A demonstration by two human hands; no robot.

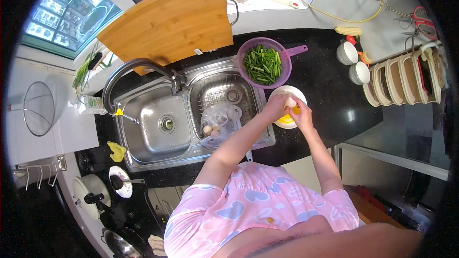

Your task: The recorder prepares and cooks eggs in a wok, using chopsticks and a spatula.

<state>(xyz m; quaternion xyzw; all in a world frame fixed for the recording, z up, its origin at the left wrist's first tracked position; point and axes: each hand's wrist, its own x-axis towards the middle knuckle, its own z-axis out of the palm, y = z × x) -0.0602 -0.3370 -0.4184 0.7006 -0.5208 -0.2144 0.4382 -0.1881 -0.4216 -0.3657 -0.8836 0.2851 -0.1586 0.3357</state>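
Over a white bowl point(287, 91) right of the sink, both hands grip one eggshell point(290, 101). My left hand point(275, 108) is on its left side and my right hand point(301, 115) on its right. Orange-yellow egg point(285, 118) lies in the bowl below my fingers. Just behind stands a purple plastic colander point(244, 48) of cut green stalks point(261, 65). A clear plastic bag point(226, 118) with several eggs point(207, 130) rests on the wire rack in the right sink basin.
The double steel sink point(157, 113) and its curved faucet point(134, 62) are at the left, before a wooden cutting board point(172, 21). Two stacks of white bowls point(347, 53), a corn cob point(348, 31) and a beige rack point(401, 79) stand at the right. A knife point(283, 1) lies on the sill.
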